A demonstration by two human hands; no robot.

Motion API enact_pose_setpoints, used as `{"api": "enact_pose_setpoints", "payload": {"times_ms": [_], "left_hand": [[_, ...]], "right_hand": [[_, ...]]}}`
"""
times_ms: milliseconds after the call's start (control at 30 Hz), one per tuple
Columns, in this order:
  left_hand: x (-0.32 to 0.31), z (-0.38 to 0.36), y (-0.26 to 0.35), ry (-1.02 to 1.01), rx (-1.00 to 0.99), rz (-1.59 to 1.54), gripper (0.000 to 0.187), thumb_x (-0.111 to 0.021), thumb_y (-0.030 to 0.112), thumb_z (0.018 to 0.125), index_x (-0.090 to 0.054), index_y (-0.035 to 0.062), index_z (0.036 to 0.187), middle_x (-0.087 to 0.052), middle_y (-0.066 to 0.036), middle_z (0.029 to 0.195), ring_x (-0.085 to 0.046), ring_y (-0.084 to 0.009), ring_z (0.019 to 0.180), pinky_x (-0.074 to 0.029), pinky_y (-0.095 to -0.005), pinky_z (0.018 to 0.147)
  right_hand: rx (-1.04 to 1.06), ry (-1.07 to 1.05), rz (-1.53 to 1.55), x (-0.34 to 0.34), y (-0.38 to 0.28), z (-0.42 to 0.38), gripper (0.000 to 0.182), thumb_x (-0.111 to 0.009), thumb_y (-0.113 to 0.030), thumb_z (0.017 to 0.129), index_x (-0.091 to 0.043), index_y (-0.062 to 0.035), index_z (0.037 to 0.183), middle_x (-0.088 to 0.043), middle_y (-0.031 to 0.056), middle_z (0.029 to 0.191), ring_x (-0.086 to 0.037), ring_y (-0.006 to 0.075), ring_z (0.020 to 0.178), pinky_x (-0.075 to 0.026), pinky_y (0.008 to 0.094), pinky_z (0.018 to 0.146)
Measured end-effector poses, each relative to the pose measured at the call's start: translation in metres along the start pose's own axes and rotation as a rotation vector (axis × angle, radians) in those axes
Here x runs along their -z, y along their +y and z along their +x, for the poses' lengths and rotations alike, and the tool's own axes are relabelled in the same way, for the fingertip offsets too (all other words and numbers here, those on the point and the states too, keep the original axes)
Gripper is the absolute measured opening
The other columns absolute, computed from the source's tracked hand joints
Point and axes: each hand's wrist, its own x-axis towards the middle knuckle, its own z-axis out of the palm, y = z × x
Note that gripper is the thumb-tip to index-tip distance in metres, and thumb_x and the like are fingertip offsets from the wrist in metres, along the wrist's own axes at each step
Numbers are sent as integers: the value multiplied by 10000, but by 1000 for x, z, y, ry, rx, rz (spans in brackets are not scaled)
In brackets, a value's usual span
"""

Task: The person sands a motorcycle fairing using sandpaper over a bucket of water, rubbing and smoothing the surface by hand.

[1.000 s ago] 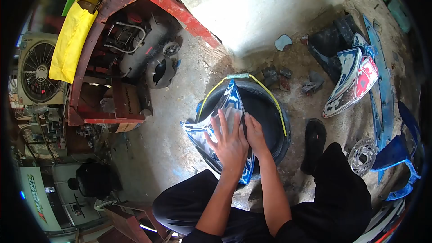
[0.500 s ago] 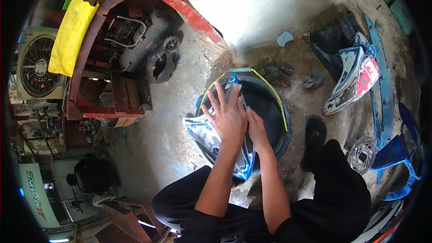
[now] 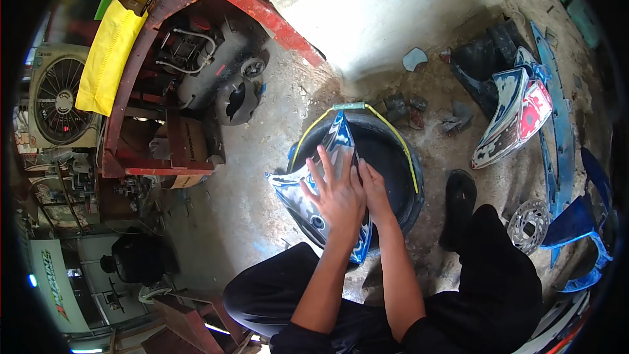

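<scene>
A blue-and-white motorcycle fairing panel (image 3: pixel 303 187), its paint worn into patches, lies across the rim of a black tub (image 3: pixel 411 208) between my knees. My left hand (image 3: pixel 337 190) rests flat on the middle of the panel with its fingers spread. A greyish patch shows between and past those fingertips. Just right of it, my right hand (image 3: pixel 374 191) grips the panel's right edge, thumb and fingers closed there. The dark inside of the tub shows to the right of the panel.
A yellow tub handle (image 3: pixel 401 139) arches along the rim. At right lie a red-and-white fairing (image 3: pixel 517 118), a brake disc (image 3: pixel 528 226) and blue panels (image 3: pixel 570 226). A red metal bench (image 3: pixel 268 16) stands upper left over an air compressor (image 3: pixel 216 56).
My left hand has slid down the panel towards me, uncovering more of its pointed blue tip. My right hand stays at the panel's edge.
</scene>
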Motion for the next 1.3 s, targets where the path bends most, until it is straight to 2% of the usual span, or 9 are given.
{"api": "enact_pose_setpoints", "payload": {"times_ms": [100, 267, 433, 500, 700, 833, 1000, 1233, 1300], "left_hand": [[-12, 26, 0, 66, -36, 9, 442, -584, 390, 992, -609, 313, 1427, -327, -148, 1670, -275, -433, 1534, -217, -717, 1159], [1, -4, 2, -27, 45, 0, 442, -596, 394, 986, -616, 314, 1420, -336, -152, 1663, -289, -447, 1522, -233, -720, 1149], [-8, 34, 2, 81, 2, -14, 423, -608, 387, 983, -636, 320, 1400, -349, -162, 1653, -298, -464, 1514, -238, -723, 1145], [-8, 34, 2, 84, -7, -23, 418, -596, 380, 992, -633, 322, 1403, -346, -168, 1655, -294, -466, 1516, -223, -727, 1151], [3, 2, 1, -63, 85, -70, 422, -499, 367, 1039, -605, 352, 1447, -273, -179, 1691, -247, -479, 1538, -132, -752, 1164], [-12, 37, -3, 73, 7, -75, 398, -556, 361, 1014, -646, 326, 1400, -322, -165, 1672, -259, -468, 1533, -178, -744, 1158], [3, -14, -1, -20, 57, -12, 392, -542, 361, 1021, -641, 327, 1399, -317, -158, 1675, -282, -456, 1528, -200, -716, 1166], [-5, 23, 4, 39, 16, -58, 416, -596, 359, 992, -631, 323, 1405, -304, -183, 1674, -275, -459, 1530, -203, -729, 1159], [-1, 0, 4, -14, 49, -70, 424, -592, 376, 995, -625, 332, 1415, -292, -179, 1680, -259, -464, 1535, -196, -739, 1155]], "right_hand": [[3, 17, 28, 0, 5, 2, 405, -471, -336, 1133, -700, -2, 1124, -653, -25, 943, -531, 44, 891, -465, 242, 783], [-19, 75, 75, -8, -6, -2, 414, -494, -357, 1123, -705, 0, 1111, -657, -23, 946, -540, 48, 885, -472, 246, 770], [-65, 35, -21, 5, 13, 4, 409, -496, -359, 1121, -712, -11, 1138, -664, -19, 964, -556, 54, 904, -479, 247, 791], [69, 58, -61, 2, 13, 7, 400, -498, -355, 1121, -713, -18, 1095, -643, -30, 928, -532, 46, 879, -466, 246, 775], [16, 77, 22, -4, 2, 2, 410, -502, -346, 1120, -687, 6, 1019, -605, -35, 869, -475, 42, 847, -438, 243, 742], [89, 87, -116, -1, 5, 3, 416, -505, -344, 1119, -684, 15, 1008, -593, -42, 855, -475, 44, 842, -439, 245, 737], [32, 106, -32, -10, -10, -2, 418, -504, -335, 1120, -681, 24, 999, -583, -48, 836, -464, 42, 838, -437, 248, 725], [129, 74, -43, -2, 9, 5, 401, -513, -340, 1117, -699, 3, 1020, -615, -46, 867, -488, 33, 834, -442, 239, 722], [-5, 79, 46, -4, 5, 3, 397, -514, -341, 1117, -706, -9, 1014, -612, -47, 861, -493, 33, 826, -442, 240, 717]]}}
